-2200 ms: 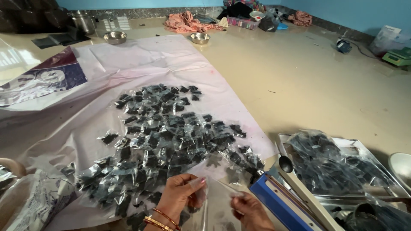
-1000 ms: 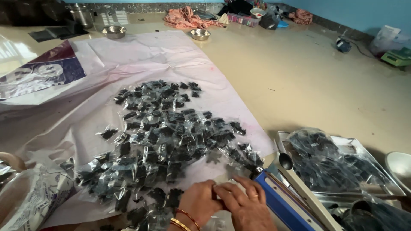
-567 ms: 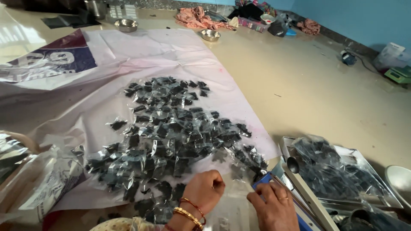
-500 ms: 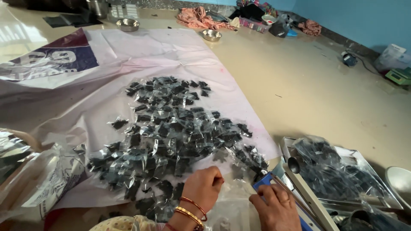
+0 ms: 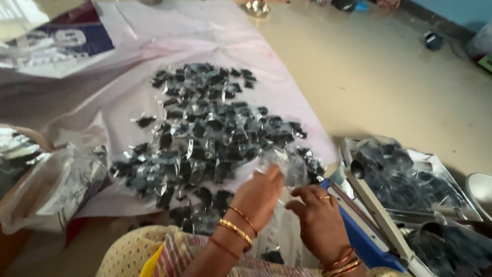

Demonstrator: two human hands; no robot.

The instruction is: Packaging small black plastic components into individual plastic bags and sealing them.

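While the blue sealer [image 5: 359, 233] is lying just right of them, both hands are pinching one clear pouch [image 5: 284, 166], the left hand [image 5: 259, 192] higher than the right hand [image 5: 318, 220].

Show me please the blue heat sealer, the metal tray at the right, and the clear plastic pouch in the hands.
blue heat sealer [image 5: 365, 245], head view, on its blue base.
metal tray [image 5: 447, 165], head view, on its far rim.
clear plastic pouch [image 5: 293, 165], head view, on its upper part.
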